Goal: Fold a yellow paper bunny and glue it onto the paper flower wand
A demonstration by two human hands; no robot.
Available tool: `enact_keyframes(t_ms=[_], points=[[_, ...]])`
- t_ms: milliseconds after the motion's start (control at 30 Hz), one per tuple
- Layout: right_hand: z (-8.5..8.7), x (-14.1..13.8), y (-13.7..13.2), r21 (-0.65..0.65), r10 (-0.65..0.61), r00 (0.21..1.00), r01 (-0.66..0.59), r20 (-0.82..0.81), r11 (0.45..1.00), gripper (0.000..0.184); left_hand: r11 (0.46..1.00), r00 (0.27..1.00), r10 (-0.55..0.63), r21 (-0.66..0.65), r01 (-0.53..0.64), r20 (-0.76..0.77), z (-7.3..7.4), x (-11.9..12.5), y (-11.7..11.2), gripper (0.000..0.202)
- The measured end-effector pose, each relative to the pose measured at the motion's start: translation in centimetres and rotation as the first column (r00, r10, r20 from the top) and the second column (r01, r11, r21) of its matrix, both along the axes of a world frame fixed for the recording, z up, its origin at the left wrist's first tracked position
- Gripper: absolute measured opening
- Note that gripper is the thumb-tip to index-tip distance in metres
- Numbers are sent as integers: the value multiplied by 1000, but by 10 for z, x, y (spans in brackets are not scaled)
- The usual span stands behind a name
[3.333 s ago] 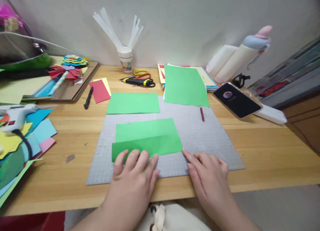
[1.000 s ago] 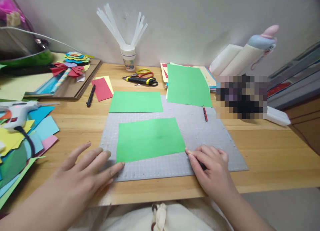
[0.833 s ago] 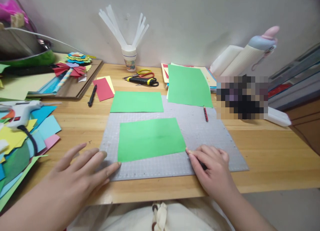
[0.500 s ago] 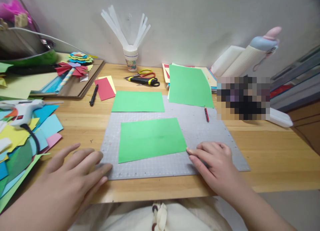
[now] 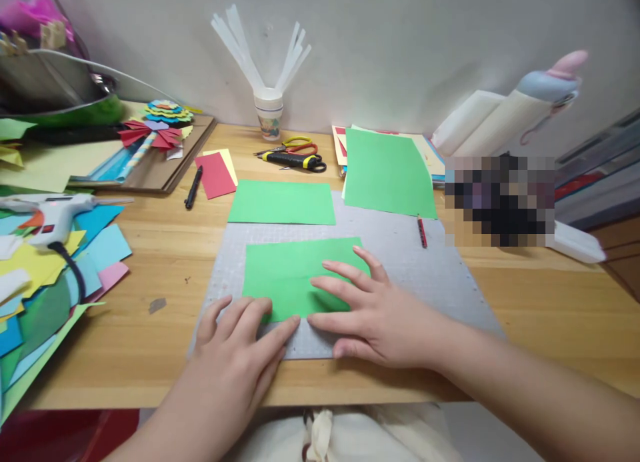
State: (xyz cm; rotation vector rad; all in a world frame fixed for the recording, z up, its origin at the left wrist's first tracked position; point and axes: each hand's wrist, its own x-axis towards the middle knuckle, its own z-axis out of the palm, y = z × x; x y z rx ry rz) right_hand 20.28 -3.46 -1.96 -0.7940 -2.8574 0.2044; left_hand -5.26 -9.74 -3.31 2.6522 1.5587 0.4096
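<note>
A green paper sheet (image 5: 287, 269) lies flat on a grey cutting mat (image 5: 440, 282) at the desk's front. My left hand (image 5: 235, 355) rests flat on the mat, fingers stretched out, with the fingertips on the sheet's near-left edge. My right hand (image 5: 380, 309) lies open across the sheet's right half, fingers spread and pointing left, covering its right corner. Neither hand holds anything.
A second green sheet (image 5: 283, 202) and a larger one (image 5: 387, 172) lie further back. Scissors and a cutter (image 5: 295, 157), a cup of sticks (image 5: 269, 115), a black pen (image 5: 193, 187), a red pencil (image 5: 422, 231) and a glue gun (image 5: 47, 212) on coloured paper scraps surround the mat.
My right hand moved left from the sheet's right corner onto the sheet itself. My left hand came in from the left onto the mat and touched the sheet's near edge.
</note>
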Motion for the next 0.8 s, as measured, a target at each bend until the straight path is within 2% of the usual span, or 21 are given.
enact_keyframes(t_ms=[300, 567, 800], points=[[5, 4, 8, -13, 56, 998, -55, 25, 998, 33, 998, 995, -55, -32, 53, -84, 1, -3, 0, 38], [17, 31, 9, 7, 52, 988, -54, 145, 999, 30, 999, 994, -39, -7, 38, -99, 0, -4, -3, 41], [16, 62, 11, 35, 53, 985, -60, 166, 998, 32, 999, 996, -18, 29, 20, -83, -4, -4, -3, 41]])
